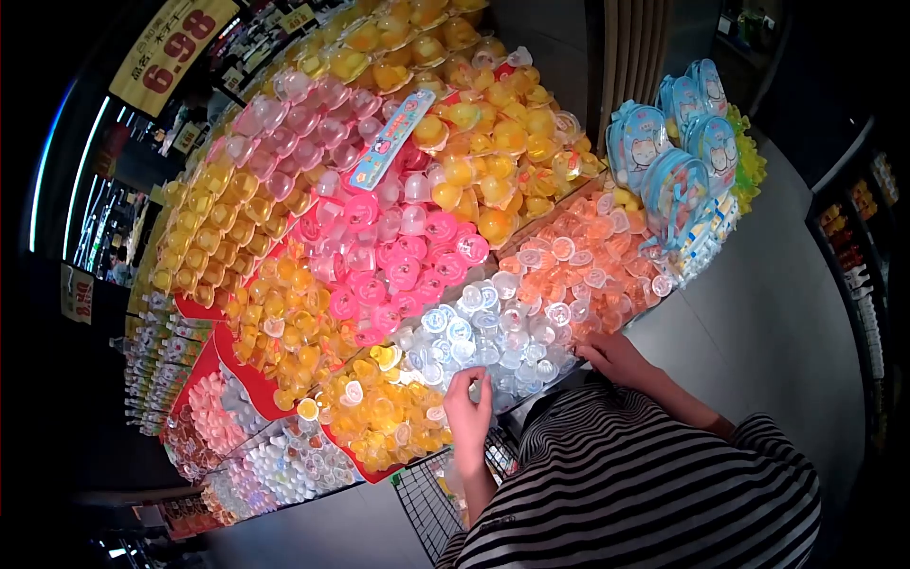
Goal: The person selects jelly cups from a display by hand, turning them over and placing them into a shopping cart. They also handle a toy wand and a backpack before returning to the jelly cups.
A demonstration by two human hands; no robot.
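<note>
My left hand (468, 406) is over the near edge of a heap of clear, white-lidded jelly cups (500, 334). Its fingers curl in toward the thumb; anything between them is too small to make out. My right hand (616, 359) rests at the right edge of the same heap, fingers stretched loosely toward the cups, with no item visible in it. Orange jelly cups (569, 251) lie just beyond the right hand. Yellow jelly cups (379, 422) fill the section left of my left hand.
Pink-lidded cups (403, 272) and larger yellow cups (493, 171) rise behind. Blue cartoon bags (675, 180) stand at the far right. A wire shopping cart (427, 507) is below my left arm. Shelves (858, 275) line the right side, across grey floor (749, 313).
</note>
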